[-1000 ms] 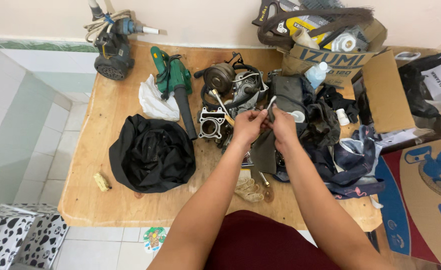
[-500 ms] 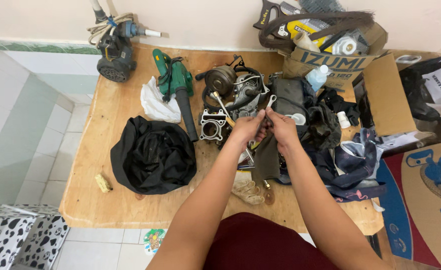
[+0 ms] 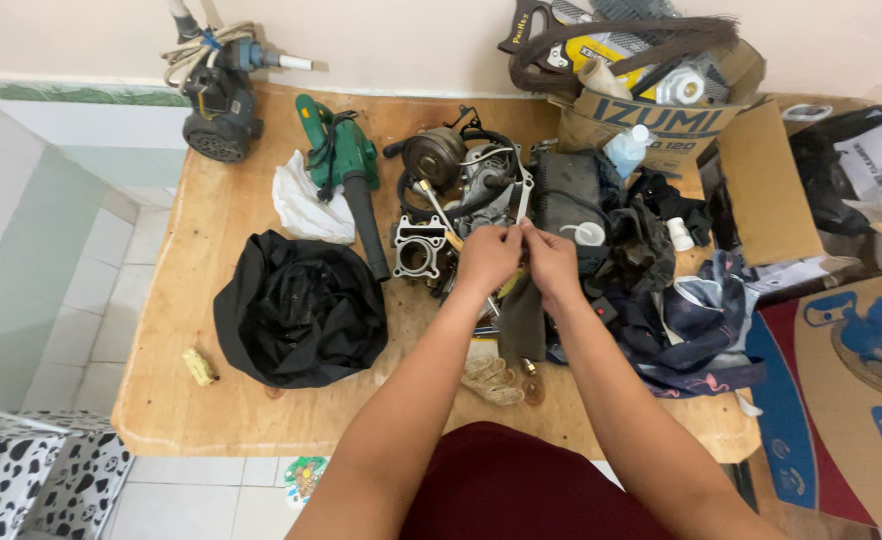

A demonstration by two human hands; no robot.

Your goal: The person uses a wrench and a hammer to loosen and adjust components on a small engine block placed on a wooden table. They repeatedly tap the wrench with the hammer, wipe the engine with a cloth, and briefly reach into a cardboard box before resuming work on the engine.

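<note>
head view: my left hand (image 3: 488, 258) and right hand (image 3: 551, 262) meet just right of the cylinder block (image 3: 419, 250), both pinched on a small metal part (image 3: 514, 230).
handling: probably stiff, light, maybe greasy; pinch its ends.

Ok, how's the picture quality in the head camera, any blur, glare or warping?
Head view: even, soft light, only faint shadows; no strong glare on the wooden table. Left hand and right hand are fairly sharp over the engine parts. Wide-angle lens bows the table edges and the floor tiles.
</note>
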